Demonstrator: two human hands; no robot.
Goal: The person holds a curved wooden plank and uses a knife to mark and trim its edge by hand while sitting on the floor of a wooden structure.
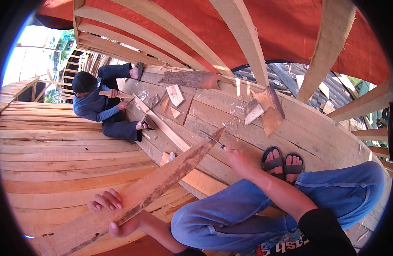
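My left hand (pixel 115 217) is wrapped around a long wooden plank (pixel 162 181) with bark along its edge, fingers over one side and thumb on the other. The plank slants from the lower left up toward the middle, narrowing to a point. Closed around the dark handle of a knife (pixel 212 139), my right hand (pixel 239 161) is near that pointed end. The thin, slightly curved blade lies across the plank's narrow end; whether it bites into the wood cannot be made out.
A co-worker (pixel 87 100) in a dark cap sits at the left, both hands on a piece of wood. Offcuts (pixel 175 95) and shavings lie on the curved plank floor (pixel 200 115). A bark-edged block (pixel 269 111) lies right of centre. Upright ribs (pixel 243 38) stand before a red sheet (pixel 286 30).
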